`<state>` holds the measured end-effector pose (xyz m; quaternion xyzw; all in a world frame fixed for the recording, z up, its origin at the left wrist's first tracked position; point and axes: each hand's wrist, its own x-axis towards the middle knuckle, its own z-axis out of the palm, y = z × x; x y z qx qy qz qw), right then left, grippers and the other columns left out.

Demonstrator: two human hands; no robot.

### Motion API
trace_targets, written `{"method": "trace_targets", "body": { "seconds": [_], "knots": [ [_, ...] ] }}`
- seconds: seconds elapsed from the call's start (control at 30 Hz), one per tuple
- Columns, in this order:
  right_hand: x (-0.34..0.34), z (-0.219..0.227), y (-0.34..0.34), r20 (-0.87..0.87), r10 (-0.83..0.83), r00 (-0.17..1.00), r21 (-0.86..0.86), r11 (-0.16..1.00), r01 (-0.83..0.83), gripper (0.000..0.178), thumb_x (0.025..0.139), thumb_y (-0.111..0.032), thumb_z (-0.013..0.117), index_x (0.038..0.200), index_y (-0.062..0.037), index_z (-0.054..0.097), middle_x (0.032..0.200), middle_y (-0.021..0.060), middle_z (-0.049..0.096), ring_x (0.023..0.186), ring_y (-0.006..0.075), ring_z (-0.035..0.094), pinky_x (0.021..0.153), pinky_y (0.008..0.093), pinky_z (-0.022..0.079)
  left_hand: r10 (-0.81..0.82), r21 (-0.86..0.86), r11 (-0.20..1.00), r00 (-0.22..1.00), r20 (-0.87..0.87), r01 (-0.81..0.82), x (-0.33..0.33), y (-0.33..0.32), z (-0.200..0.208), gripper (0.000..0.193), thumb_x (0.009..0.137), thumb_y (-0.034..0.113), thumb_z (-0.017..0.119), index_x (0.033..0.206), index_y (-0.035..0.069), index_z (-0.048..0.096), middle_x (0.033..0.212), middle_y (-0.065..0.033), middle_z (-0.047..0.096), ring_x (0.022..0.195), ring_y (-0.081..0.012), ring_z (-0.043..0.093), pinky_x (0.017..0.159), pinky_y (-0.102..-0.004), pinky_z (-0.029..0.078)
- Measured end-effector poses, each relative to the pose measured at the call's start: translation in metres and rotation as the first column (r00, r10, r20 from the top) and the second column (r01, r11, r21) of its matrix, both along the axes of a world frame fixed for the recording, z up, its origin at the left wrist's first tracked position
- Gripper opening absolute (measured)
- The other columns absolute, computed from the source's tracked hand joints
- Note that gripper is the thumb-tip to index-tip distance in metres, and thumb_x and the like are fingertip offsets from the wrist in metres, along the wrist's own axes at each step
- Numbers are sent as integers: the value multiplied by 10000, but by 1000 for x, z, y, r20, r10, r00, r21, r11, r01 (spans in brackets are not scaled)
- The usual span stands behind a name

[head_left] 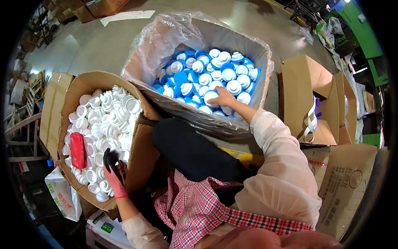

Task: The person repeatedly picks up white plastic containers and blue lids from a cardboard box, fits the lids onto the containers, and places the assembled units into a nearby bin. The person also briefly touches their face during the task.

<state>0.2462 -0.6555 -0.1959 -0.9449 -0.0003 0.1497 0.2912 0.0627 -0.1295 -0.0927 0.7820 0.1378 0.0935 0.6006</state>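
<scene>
My left hand (112, 174), in a black and pink glove, reaches into a cardboard box (78, 85) heaped with white plastic caps (108, 120); its fingers rest on the caps near the box's right wall. My right hand (222, 98) is bare and stretched into a larger cardboard box (259, 50) lined with a clear plastic bag, full of blue and white caps (203, 76). Its fingers close around one blue and white cap (210, 96) at the near edge of the pile.
A red flat object (78, 150) lies on the white caps. Open brown cartons (309, 95) stand to the right, one holding a white strap. Flattened cardboard (346, 182) lies at lower right. A white printed bag (62, 195) sits at lower left. Grey concrete floor (95, 41) stretches behind.
</scene>
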Motion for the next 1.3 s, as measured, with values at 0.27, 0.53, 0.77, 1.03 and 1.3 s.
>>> {"method": "trace_targets", "body": {
  "seconds": [0.27,0.53,0.77,1.03,1.3],
  "knots": [
    [-19,-21,24,214,-27,976,-73,996,44,626,752,-292,760,1209,27,474,1101,248,575,1022,404,558,850,457,470,-76,-41,996,995,-68,73,13,-16,-3,443,1008,314,450,1348,32,484,1149,-107,625,968,-177,594,802,-287,463],
    [-23,-2,31,425,41,904,-146,989,24,478,747,-268,759,1121,-16,600,1104,183,506,1071,367,503,858,427,450,-33,271,962,999,-25,38,-3,-3,-11,385,931,60,469,1309,-13,494,1195,-170,614,1054,-281,610,942,-356,445],
    [-52,30,14,465,62,883,22,996,-82,288,780,-204,725,998,-47,623,1025,161,543,844,305,608,758,408,491,-102,527,845,995,-9,92,1,-19,3,362,871,74,566,1230,33,584,1168,-160,637,1097,-307,600,965,-385,452],
    [-67,151,97,684,3,729,324,895,-308,131,818,-104,669,913,-21,633,949,121,560,800,258,613,698,339,503,-85,523,851,995,60,41,-39,-19,25,297,855,138,633,1127,19,623,1044,-165,672,969,-318,651,859,-377,502],
    [-112,213,215,639,506,579,202,616,-762,133,851,-109,652,944,-22,612,915,122,552,768,274,600,689,356,486,161,658,736,985,57,-159,-88,26,-4,366,868,316,612,1103,35,624,1054,-187,662,1021,-359,613,889,-428,486]
  ]
}}
